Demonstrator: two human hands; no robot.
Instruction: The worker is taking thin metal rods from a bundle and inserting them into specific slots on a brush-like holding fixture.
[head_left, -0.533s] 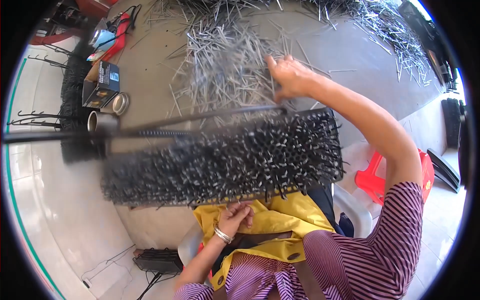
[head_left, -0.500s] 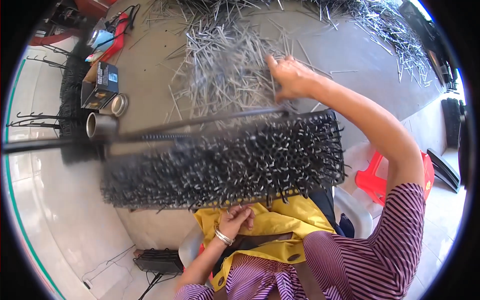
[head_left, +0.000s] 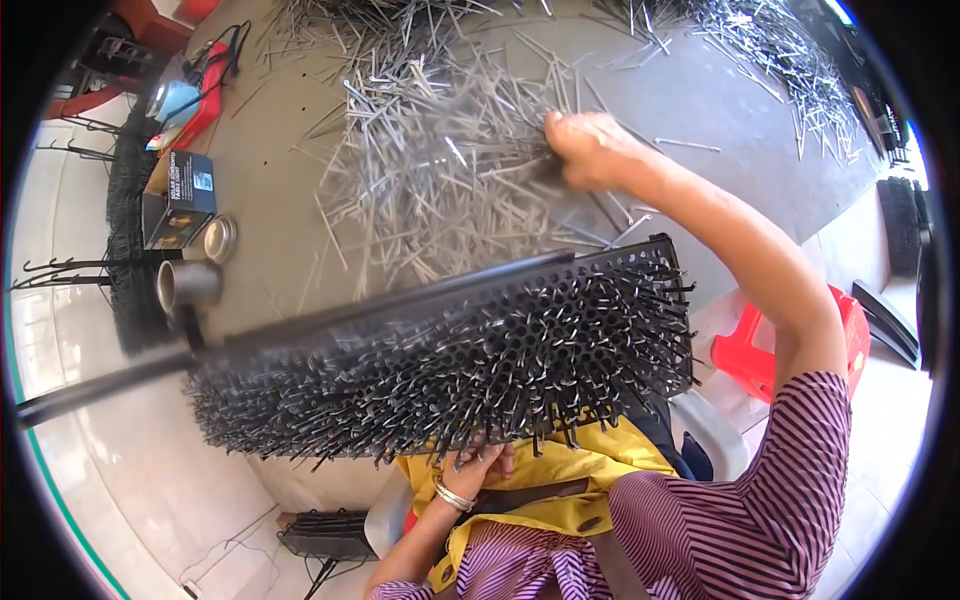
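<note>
A long black perforated panel [head_left: 655,250], packed with short dark strips whose ends stick out toward me, spans the space before my lap. My left hand [head_left: 475,468], with bangles at the wrist, lies curled under the panel's near edge; whether it grips anything there is hidden. On the grey table, my right hand [head_left: 595,150] is closed at the right side of a loose pile of thin grey strips [head_left: 400,110]. What its fingers hold, if anything, is out of sight.
A blurred black bar [head_left: 110,385] juts out left of the panel. Along the table's left side stand a metal cup [head_left: 188,285], a round lid [head_left: 220,238] and a small box [head_left: 180,205]. More strips [head_left: 800,90] lie far right, and a red stool [head_left: 735,340] stands right.
My right hand has gone from spread fingers to closed beside the pile. The panel has tilted and come nearer to me, its left end lower. My left hand has moved slightly down with it.
</note>
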